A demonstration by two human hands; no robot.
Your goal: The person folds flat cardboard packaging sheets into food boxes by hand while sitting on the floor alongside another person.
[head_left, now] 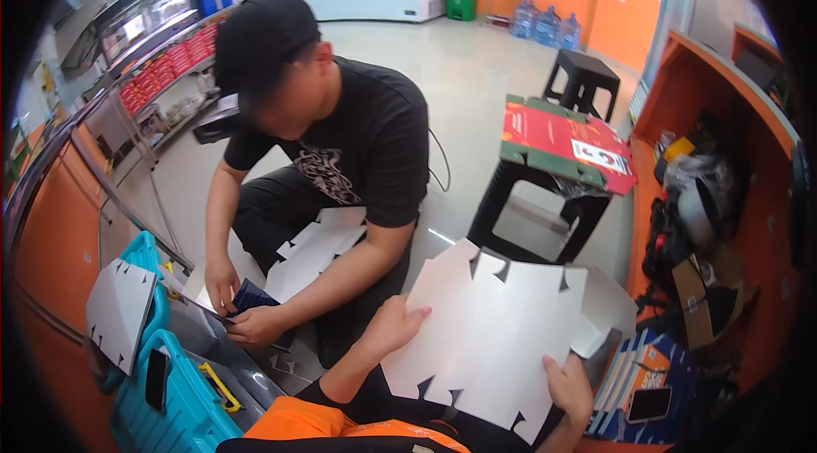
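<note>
Left hand point(393, 323): lower centre of frame, fingers curled over the left edge of the white die-cut cardboard sheet point(489, 325), gripping it.
Right hand point(568, 391): lower right, fingers closed on the sheet's bottom right edge.
Sheet: flat, unfolded, notched edges, held between both hands, centre-right.
Co-worker: crouched at centre left, hands point(242, 308) on a dark blue folded carton.
Stool point(545, 197): black, behind the sheet, red-green box on top.

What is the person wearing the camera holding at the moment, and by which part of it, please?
A flat white die-cut cardboard sheet. The left hand grips its left edge, and the right hand grips its lower right edge.
</note>
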